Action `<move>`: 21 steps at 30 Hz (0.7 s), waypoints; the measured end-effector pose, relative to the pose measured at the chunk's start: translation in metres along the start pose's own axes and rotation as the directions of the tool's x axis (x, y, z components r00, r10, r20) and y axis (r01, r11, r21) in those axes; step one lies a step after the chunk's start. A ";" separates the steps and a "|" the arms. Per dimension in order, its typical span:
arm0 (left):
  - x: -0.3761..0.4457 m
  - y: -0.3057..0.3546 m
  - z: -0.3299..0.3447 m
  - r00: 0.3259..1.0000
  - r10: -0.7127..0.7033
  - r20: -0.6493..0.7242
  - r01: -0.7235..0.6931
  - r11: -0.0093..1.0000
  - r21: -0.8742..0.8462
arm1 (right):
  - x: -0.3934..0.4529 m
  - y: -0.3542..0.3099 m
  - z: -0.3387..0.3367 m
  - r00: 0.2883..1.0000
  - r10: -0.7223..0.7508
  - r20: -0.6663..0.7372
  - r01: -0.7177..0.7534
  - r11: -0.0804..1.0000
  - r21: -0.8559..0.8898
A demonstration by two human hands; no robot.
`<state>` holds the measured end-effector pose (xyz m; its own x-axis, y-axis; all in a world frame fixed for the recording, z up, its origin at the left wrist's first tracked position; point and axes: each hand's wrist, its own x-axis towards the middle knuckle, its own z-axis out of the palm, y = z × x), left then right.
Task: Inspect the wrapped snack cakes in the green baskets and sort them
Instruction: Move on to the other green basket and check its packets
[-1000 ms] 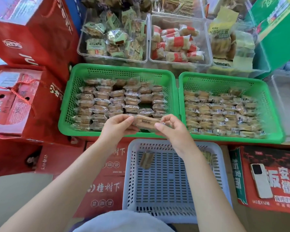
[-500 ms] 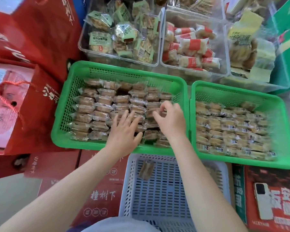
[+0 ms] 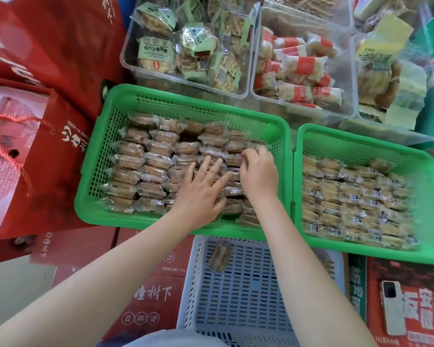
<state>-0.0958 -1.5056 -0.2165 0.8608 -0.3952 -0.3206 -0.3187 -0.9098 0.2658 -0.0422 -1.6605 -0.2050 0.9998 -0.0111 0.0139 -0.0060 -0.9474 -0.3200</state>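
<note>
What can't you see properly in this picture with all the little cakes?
Head view only:
- Cakes under the left hand and right hand in the left green basket: covered by the hands.
- Whether the right hand's curled fingers pinch a cake: fingertips hidden.
- Wrapper print on the cakes: too small, blurred.
- White basket: partly hidden by the right arm, cut off at the bottom edge.

Green slotted baskets, brown cakes, white slotted crate

Bright, even daylight with soft shadows; glare on clear wrappers, slight motion blur, wide-angle bending at edges.
</note>
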 end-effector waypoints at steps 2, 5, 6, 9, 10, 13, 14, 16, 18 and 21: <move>0.005 0.001 0.001 1.000 0.000 0.030 -0.001 1.000 0.008 | 0.012 0.000 0.002 0.999 0.000 0.052 0.005 0.997 -0.083; 0.008 -0.001 0.004 0.997 -0.008 0.076 0.005 0.999 0.035 | 0.019 0.000 0.004 0.990 -0.012 0.139 0.038 0.982 -0.187; 0.009 -0.002 0.004 0.996 -0.011 0.084 0.007 0.999 0.042 | 0.018 -0.001 0.003 0.990 -0.030 0.141 0.060 0.975 -0.216; 0.011 -0.003 0.006 0.996 -0.020 0.090 0.015 0.999 0.049 | 0.018 -0.005 0.001 0.987 -0.109 0.119 0.141 0.940 -0.311; 0.011 -0.003 0.007 0.996 -0.022 0.091 0.017 0.999 0.052 | 0.019 -0.005 0.000 0.982 -0.130 0.140 0.170 0.928 -0.330; 0.011 -0.002 0.008 0.995 -0.028 0.092 0.023 0.998 0.057 | 0.022 -0.002 -0.001 0.970 -0.122 0.208 0.173 0.953 -0.250; 0.011 -0.002 0.008 0.995 -0.032 0.097 0.027 0.998 0.055 | 0.022 -0.001 -0.003 0.971 -0.093 0.220 0.135 0.974 -0.184; 0.012 -0.002 0.008 0.994 -0.035 0.106 0.029 0.998 0.055 | 0.023 0.001 -0.008 0.966 -0.037 0.256 0.058 0.996 -0.072; 0.012 -0.002 0.007 0.993 -0.034 0.109 0.028 0.998 0.059 | 0.025 0.003 -0.016 0.956 -0.018 0.292 0.022 1.000 -0.007; 0.012 -0.001 0.006 0.993 -0.038 0.112 0.031 0.997 0.066 | 0.029 0.008 -0.030 0.932 -0.026 0.363 -0.003 0.997 0.080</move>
<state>-0.0876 -1.5097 -0.2259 0.8222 -0.3721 -0.4307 -0.3177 -0.9279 0.1952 -0.0137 -1.6780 -0.1786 0.9377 0.1306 -0.3220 -0.0074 -0.9189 -0.3944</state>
